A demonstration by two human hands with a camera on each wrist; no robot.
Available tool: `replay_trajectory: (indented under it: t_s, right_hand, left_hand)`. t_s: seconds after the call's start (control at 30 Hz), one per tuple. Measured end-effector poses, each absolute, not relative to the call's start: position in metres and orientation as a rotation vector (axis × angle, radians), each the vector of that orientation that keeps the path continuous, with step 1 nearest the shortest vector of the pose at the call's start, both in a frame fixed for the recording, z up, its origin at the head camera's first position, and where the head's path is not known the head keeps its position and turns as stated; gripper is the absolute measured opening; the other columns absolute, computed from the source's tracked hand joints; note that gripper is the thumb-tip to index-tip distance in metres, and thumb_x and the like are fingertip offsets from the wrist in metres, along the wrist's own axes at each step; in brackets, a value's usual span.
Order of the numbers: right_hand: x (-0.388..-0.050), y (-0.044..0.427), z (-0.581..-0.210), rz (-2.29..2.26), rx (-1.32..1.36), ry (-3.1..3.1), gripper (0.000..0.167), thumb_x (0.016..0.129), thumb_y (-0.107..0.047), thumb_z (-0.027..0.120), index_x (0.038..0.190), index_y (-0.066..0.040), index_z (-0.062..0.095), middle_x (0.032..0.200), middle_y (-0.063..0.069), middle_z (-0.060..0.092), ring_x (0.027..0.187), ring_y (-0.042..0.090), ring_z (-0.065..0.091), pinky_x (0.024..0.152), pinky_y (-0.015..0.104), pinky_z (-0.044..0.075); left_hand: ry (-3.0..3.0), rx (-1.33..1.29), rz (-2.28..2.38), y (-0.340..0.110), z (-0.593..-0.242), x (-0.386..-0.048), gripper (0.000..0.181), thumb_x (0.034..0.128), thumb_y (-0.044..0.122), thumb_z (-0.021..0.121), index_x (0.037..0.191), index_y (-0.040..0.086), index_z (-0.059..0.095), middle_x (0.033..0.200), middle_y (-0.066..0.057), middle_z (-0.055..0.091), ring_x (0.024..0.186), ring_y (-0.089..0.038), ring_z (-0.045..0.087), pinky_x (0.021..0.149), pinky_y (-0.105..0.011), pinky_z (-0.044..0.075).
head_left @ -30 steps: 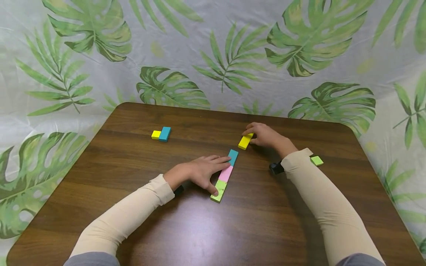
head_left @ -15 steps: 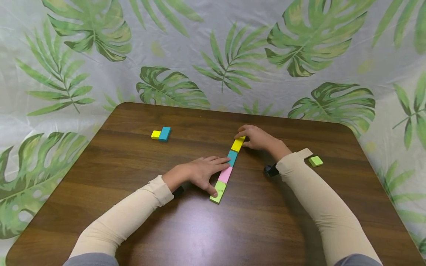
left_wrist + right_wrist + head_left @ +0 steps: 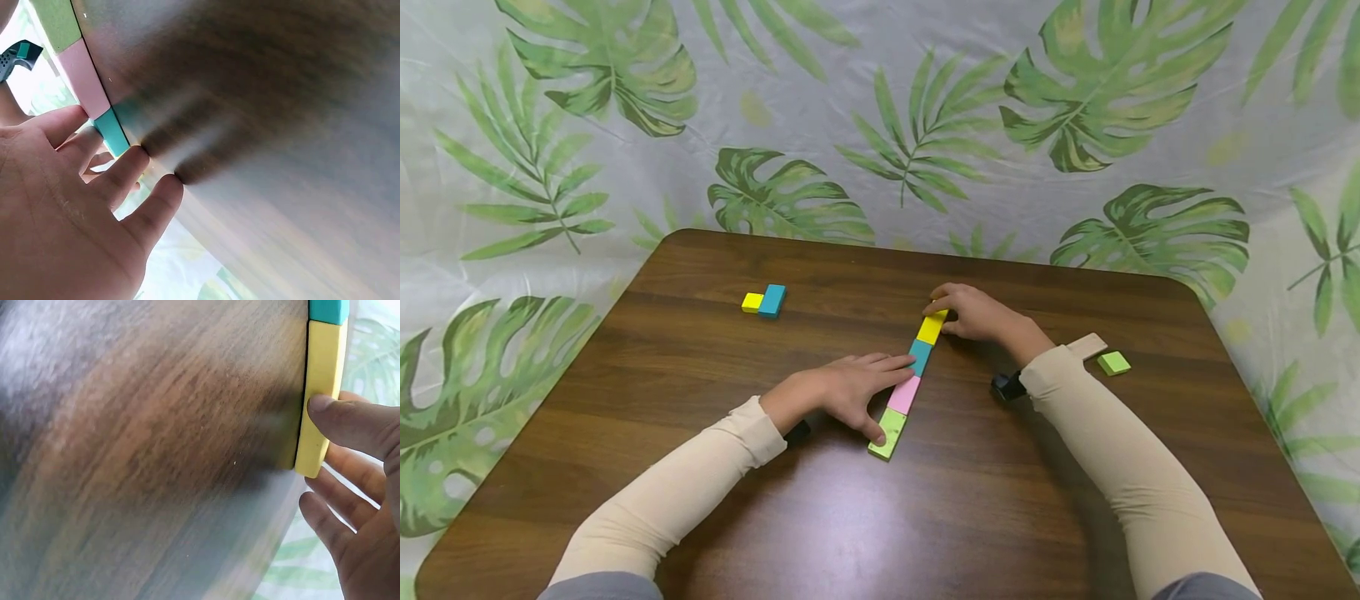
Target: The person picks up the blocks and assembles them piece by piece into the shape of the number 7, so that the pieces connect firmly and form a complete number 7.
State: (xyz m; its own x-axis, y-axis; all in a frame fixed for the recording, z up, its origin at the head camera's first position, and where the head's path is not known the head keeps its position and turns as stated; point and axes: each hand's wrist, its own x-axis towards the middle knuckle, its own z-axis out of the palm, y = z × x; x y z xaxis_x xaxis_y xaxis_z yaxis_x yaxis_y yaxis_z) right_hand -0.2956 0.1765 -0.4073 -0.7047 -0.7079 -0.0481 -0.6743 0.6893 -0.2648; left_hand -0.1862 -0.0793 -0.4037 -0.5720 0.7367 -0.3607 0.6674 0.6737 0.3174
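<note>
A slanting row of flat blocks lies on the table: a lime green block (image 3: 887,433) nearest, then a pink block (image 3: 903,395), a blue block (image 3: 921,357) and a yellow block (image 3: 931,327) at the far end. My left hand (image 3: 856,389) rests with spread, fairly straight fingers on the row, thumb on the green block and fingertips by the pink and blue ones. My right hand (image 3: 977,315) pinches the yellow block between thumb and fingers; in the right wrist view the yellow block (image 3: 320,381) meets the teal-blue one (image 3: 328,310) end to end.
At the back left, a small yellow block (image 3: 752,302) touches a blue block (image 3: 772,301). Beside my right sleeve lie a pale wooden block (image 3: 1087,346) and a small green block (image 3: 1113,362). The table's far edge (image 3: 850,248) runs before a leaf-patterned cloth (image 3: 805,108).
My right hand has brought the yellow block left and toward me, from apart to against the blue block's end. The row has shifted slightly left. The pale block beside the right sleeve shows more.
</note>
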Motion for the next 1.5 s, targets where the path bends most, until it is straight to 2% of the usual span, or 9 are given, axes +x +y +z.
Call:
replay_trajectory:
  t_s: [1.5]
  right_hand:
    - [-0.2865, 0.1772, -0.4070, -0.344, -1.101, 2.760, 0.038, 0.092, -0.011, 0.069, 0.130, -0.010, 0.067, 0.141, 0.022, 0.054, 0.129, 0.042, 0.051, 0.108, 0.055, 0.042]
  left_hand:
    - [2.408, 1.116, 0.230, -0.0845, -0.4042, -0.1829, 0.099, 0.0815, 0.054, 0.074, 0.159, 0.022, 0.023, 0.169, 0.007, 0.008, 0.156, -0.029, 0.014, 0.123, -0.054, 0.019]
